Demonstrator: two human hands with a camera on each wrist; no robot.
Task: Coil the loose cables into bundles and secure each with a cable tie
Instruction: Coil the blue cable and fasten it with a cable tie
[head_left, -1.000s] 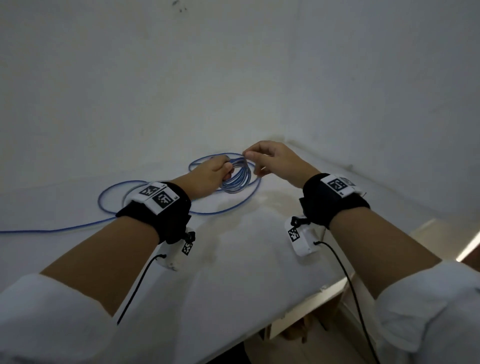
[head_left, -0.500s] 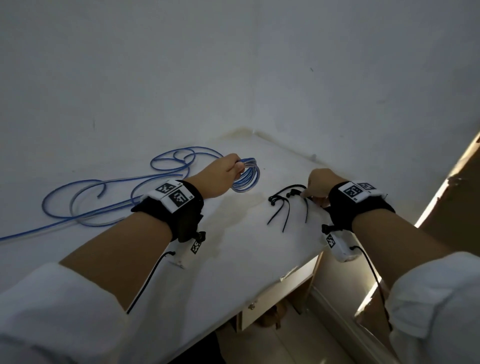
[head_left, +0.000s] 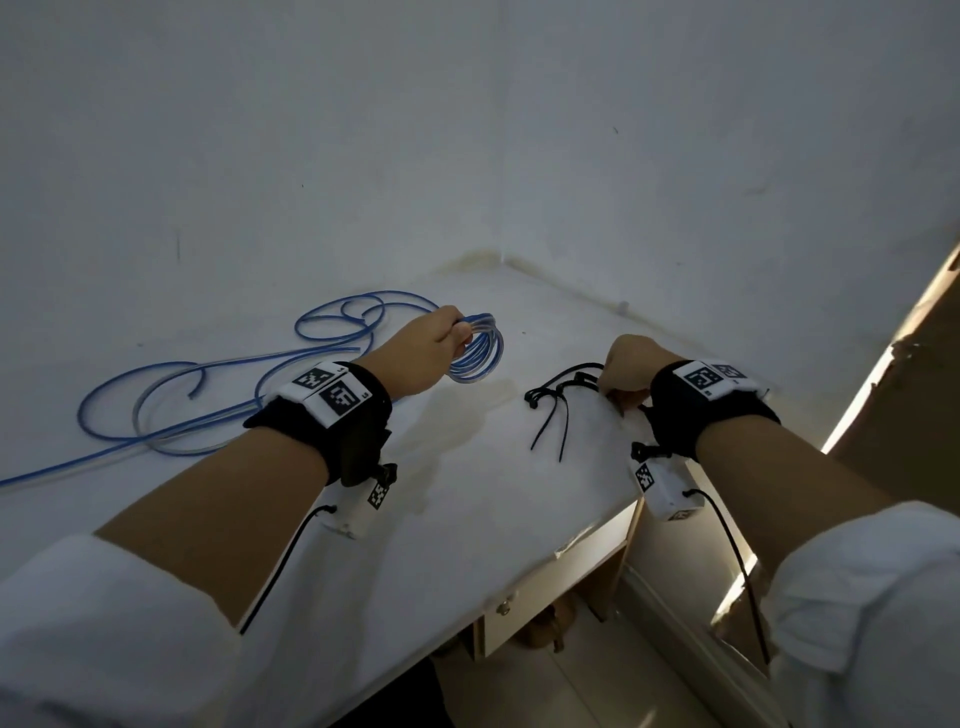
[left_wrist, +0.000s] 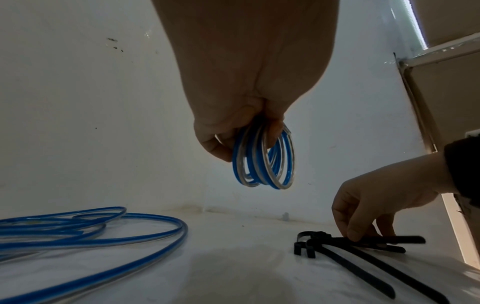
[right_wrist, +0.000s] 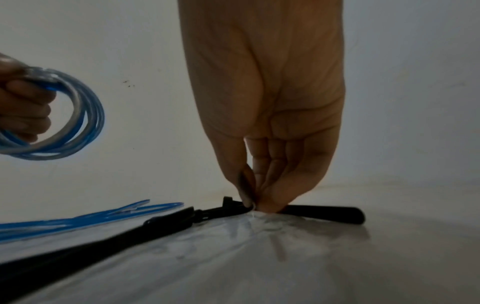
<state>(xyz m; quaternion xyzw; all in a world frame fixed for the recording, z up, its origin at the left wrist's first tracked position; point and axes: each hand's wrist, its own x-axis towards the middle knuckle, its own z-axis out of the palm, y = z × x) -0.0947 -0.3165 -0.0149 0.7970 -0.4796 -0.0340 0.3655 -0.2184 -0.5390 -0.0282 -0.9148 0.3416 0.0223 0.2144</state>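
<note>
Far left, the uncoiled rest of the blue cable (head_left: 218, 410) sprawls on the counter (head_left: 467, 519), slack left to wind. The left hand (head_left: 421, 358) has its fingers curled around the finished coil (left_wrist: 265, 162), keeping it off the surface so the loops don't spring apart. To the right, the right hand (head_left: 631, 371) reaches down into the black cable ties (left_wrist: 345, 245); thumb and fingertips (right_wrist: 267, 203) look pinched on one, though it's blurry
</note>
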